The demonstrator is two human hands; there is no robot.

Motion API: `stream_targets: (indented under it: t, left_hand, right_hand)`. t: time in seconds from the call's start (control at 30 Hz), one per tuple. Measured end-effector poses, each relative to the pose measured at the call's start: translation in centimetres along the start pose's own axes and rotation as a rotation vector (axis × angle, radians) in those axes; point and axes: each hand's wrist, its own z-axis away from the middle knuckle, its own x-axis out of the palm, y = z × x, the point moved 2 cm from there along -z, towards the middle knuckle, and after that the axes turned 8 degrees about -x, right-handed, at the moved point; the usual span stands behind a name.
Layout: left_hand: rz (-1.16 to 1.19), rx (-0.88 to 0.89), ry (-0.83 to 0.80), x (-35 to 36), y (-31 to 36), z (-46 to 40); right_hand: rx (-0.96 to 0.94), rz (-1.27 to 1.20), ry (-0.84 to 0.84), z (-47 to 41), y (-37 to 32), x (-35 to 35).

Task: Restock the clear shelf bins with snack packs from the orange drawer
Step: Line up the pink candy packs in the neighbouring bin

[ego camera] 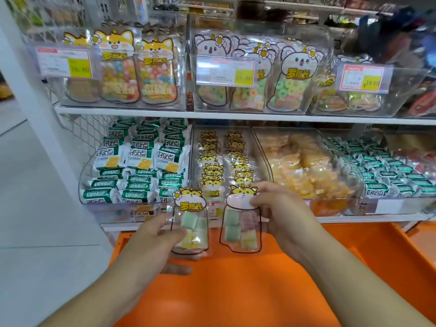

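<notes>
My left hand (157, 241) grips a clear hamster-print snack pack (192, 220) with pastel candies, held upright above the orange drawer (236, 291). My right hand (280, 208) pinches a second, matching hamster pack (240, 227) by its upper right edge. Both packs hang just in front of the clear bin (254, 147) on the lower shelf, which holds two rows of the same hamster packs (210, 159). The two packs sit side by side, a small gap between them.
Left of that bin, a clear bin holds green-and-white cracker packs (141, 161). To its right are bins of orange sweets (304, 166) and green-wrapped sweets (387, 166). The upper shelf (212, 114) carries bins of fox and koala candy bags with price tags.
</notes>
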Motion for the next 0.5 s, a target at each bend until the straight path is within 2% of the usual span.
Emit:
stream_targets:
  t: [0.23,0.33,0.5]
  left_hand:
    - [-0.018,-0.045,-0.034,-0.1,0.1,-0.3]
    - [-0.043,-0.035,-0.025,-0.2,0.2,-0.4]
    - [-0.072,-0.021,-0.016,-0.3,0.3,-0.6]
  right_hand:
    - [-0.124,-0.034,-0.162,0.3,-1.2,-0.1]
    - [-0.241,0.122,-0.199,0.7,-2.1,-0.5]
    - [-0.469,0.564,-0.219,0.7,-3.3,-1.0]
